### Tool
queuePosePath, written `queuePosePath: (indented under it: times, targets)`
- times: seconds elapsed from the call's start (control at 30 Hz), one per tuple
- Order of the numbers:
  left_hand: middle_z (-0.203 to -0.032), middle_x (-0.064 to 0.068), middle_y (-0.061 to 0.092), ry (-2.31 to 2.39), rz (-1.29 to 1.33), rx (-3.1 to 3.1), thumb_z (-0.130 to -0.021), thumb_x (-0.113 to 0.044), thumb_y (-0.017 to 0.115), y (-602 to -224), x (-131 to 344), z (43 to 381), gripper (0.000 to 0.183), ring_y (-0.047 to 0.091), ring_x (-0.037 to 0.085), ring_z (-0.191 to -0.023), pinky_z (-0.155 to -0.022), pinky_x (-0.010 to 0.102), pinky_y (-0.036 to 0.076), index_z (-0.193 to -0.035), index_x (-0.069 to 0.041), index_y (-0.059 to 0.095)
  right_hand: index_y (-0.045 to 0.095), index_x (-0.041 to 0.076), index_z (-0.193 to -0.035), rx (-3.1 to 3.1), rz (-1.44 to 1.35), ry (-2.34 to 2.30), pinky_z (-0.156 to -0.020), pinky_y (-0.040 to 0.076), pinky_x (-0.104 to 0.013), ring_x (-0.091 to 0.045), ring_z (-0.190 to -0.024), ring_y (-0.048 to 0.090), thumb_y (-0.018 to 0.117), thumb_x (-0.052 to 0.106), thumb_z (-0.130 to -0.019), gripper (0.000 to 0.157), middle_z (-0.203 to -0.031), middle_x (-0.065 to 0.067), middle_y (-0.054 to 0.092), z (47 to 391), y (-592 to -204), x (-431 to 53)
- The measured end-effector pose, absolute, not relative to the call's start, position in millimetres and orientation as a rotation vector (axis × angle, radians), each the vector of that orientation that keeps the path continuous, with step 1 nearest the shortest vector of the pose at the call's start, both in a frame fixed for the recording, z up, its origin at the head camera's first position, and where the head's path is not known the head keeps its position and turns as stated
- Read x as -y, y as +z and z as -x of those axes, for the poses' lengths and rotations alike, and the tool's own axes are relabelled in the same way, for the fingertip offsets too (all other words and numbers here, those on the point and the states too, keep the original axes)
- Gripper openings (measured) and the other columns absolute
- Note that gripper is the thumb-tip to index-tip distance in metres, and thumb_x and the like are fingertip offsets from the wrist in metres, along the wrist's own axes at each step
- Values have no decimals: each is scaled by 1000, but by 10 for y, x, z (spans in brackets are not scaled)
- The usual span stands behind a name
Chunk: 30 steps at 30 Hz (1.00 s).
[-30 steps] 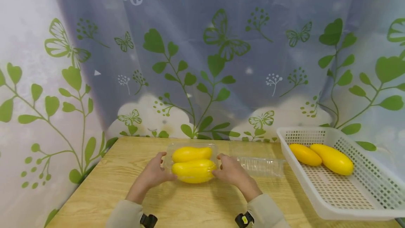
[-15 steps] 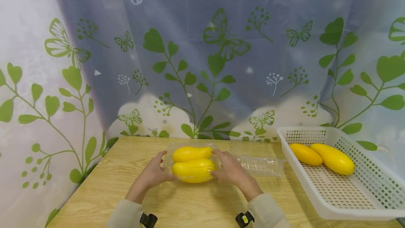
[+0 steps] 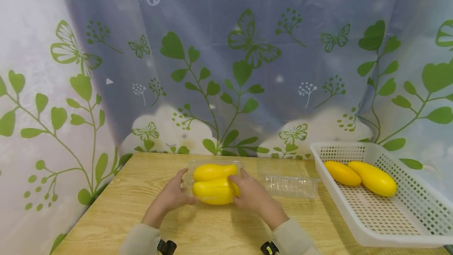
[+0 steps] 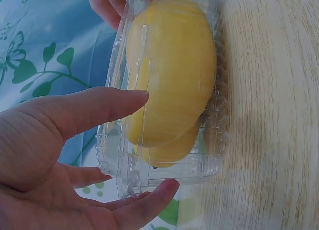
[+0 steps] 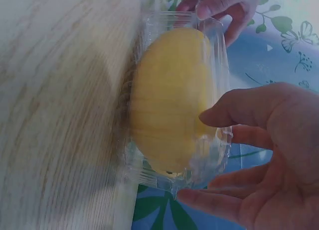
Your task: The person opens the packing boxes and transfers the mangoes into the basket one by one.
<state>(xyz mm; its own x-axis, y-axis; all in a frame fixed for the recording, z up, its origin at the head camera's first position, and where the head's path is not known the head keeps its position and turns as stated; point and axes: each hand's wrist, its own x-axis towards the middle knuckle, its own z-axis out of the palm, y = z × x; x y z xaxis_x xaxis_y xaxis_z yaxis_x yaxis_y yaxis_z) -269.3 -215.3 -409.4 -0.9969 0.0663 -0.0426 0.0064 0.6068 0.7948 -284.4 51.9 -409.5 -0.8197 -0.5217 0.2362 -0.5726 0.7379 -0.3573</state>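
A clear plastic clamshell box [image 3: 189, 164] lies on the wooden table with yellow mango-like fruits [image 3: 215, 172] inside, its lid over them. My left hand [image 3: 172, 194] grips the box's left end, thumb on the front rim [image 4: 142, 96] and fingers round the end. At the right end my right hand [image 3: 253, 196] holds the box, with a finger over the lid and the thumb at the front rim. The wrist views show each thumb touching the lid edge, and the other hand at the far end. The fruits' undersides are hidden.
A second clear plastic container [image 3: 291, 186] lies to the right of the box. Further right stands a white perforated basket [image 3: 385, 217] with two yellow fruits [image 3: 371, 178] in it. A patterned curtain [image 3: 219, 70] hangs behind the table [image 3: 209, 231].
My right hand has shifted left and inward, from the box's right end to over the lid's right part. The left hand and the box stay nearly where they were.
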Motion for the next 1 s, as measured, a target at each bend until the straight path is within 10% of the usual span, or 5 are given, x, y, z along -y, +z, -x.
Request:
queuePosePath:
  times: [0.17,0.8,1.0]
  targets:
    - [-156,40,34,1355,-80,-2768,-74,-9,89,-4105,2152,2693,111,54,55,-129,-87,49,61,-162,-2,22,57,4,-136,2815,-922,429,-51,46,-22,-17,-55,51,72,6,-86,52,-148,-46,40,2819,-4118,-461]
    - [-156,40,33,1348,-129,-2776,-74,-8,89,-4132,2157,2716,111,52,57,-131,-100,59,56,-162,-1,22,56,5,-133,2832,-938,230,-57,57,-29,-23,-57,60,73,11,-90,46,-144,-44,46,2803,-4066,-433]
    - [-157,40,32,1335,-136,-2791,-73,-9,90,-4129,2158,2708,112,51,57,-132,-99,58,56,-161,-1,22,55,1,-138,2790,-898,145,-42,41,-17,-14,-45,47,69,4,-92,49,-142,-46,47,2756,-4110,-366]
